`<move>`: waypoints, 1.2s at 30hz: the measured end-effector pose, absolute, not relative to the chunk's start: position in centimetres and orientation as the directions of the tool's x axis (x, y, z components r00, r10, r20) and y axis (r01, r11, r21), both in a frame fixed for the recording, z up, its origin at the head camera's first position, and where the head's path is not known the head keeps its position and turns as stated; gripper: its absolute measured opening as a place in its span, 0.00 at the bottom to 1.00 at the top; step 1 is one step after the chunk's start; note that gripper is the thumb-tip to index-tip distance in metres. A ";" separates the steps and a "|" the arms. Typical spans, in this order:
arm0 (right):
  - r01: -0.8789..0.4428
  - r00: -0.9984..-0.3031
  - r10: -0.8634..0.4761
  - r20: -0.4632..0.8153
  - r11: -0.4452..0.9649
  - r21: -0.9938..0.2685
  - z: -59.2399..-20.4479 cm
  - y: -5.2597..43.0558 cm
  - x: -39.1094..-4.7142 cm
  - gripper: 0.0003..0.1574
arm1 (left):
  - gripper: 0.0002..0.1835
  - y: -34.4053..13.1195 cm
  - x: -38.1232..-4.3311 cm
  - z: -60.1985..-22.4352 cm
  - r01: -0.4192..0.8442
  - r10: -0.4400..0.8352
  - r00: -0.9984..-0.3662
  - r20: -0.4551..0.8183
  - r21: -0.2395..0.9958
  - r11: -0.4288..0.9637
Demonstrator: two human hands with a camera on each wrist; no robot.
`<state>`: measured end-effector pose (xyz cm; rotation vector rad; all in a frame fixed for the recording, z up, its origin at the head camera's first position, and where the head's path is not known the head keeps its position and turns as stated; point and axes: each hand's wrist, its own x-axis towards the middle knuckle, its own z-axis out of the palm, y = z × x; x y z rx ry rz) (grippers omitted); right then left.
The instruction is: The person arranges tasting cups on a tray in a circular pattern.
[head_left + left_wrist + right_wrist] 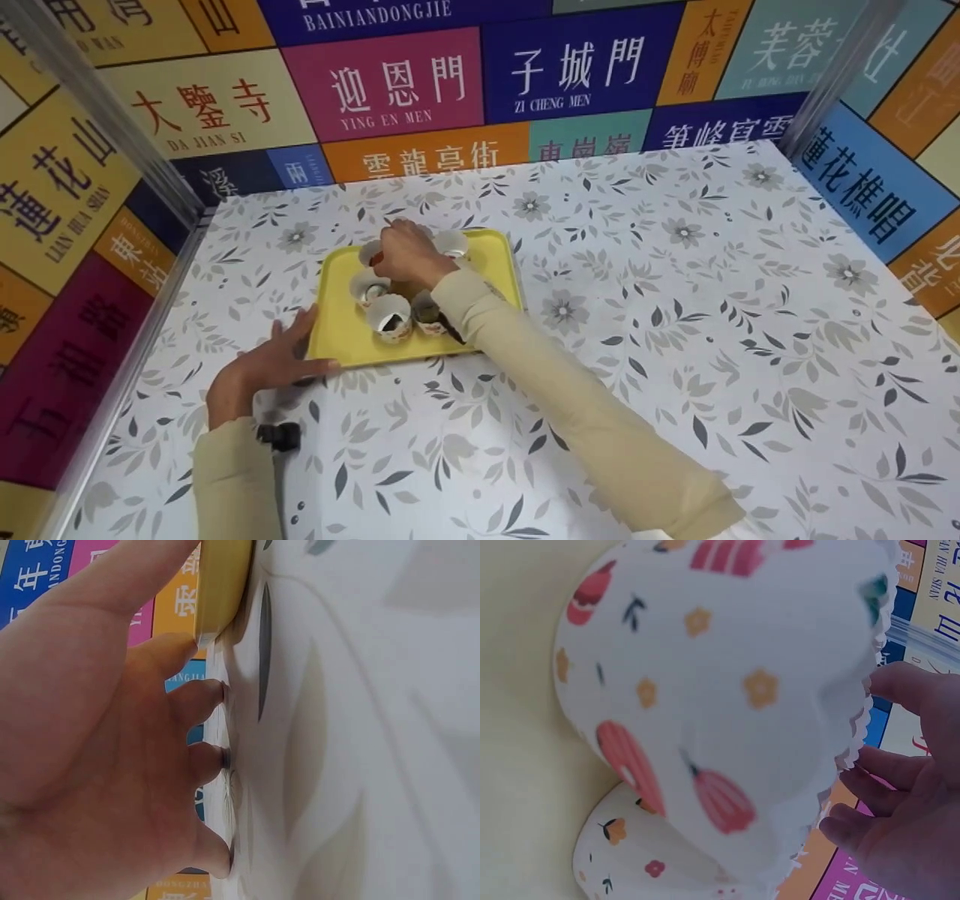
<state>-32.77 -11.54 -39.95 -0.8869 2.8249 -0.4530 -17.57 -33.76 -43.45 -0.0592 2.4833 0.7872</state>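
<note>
A yellow tray [335,322] on the table holds several white paper cups with scalloped rims. My left hand [279,360] is at its near left corner, thumb along the front edge; in the left wrist view the spread fingertips rest on the tabletop. Over the back left cup [366,253] is my right hand [412,253], fingers pointing down, with something reddish beside them. Close up in the right wrist view, a printed cup [727,660] hides the fingertips, so any held item is hidden. The front cup [401,331] contains something dark, the left cup [361,283] something pale.
The tabletop [675,360] has a white cover with grey leaves and flowers. Panels [390,90] with coloured lettered blocks close off the back and sides. A small black device [279,436] sits by the left wrist. The right sleeve [555,390] passes over the tray's front right part.
</note>
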 end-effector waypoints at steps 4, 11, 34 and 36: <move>-0.547 -0.794 -0.605 -0.058 0.753 -0.366 -39.5 -11.1 -32.8 0.20 | 0.65 -33.6 -17.6 -43.5 -0.204 0.108 -0.855 -0.507 0.522 0.828; -0.511 -0.793 -0.609 -0.016 0.680 -0.527 -38.1 -9.4 -33.0 0.34 | 0.65 -33.7 -17.9 -43.6 -0.210 0.111 -0.851 -0.513 0.527 0.824; -0.453 -0.832 -0.543 0.112 0.547 -0.704 -37.6 -3.6 -33.2 0.20 | 0.52 -34.1 -17.9 -43.1 -0.212 0.092 -0.862 -0.498 0.519 0.828; -0.443 -0.834 -0.541 0.112 0.534 -0.720 -38.0 -2.8 -33.1 0.21 | 0.51 -34.2 -17.9 -42.9 -0.227 0.076 -0.854 -0.514 0.501 0.835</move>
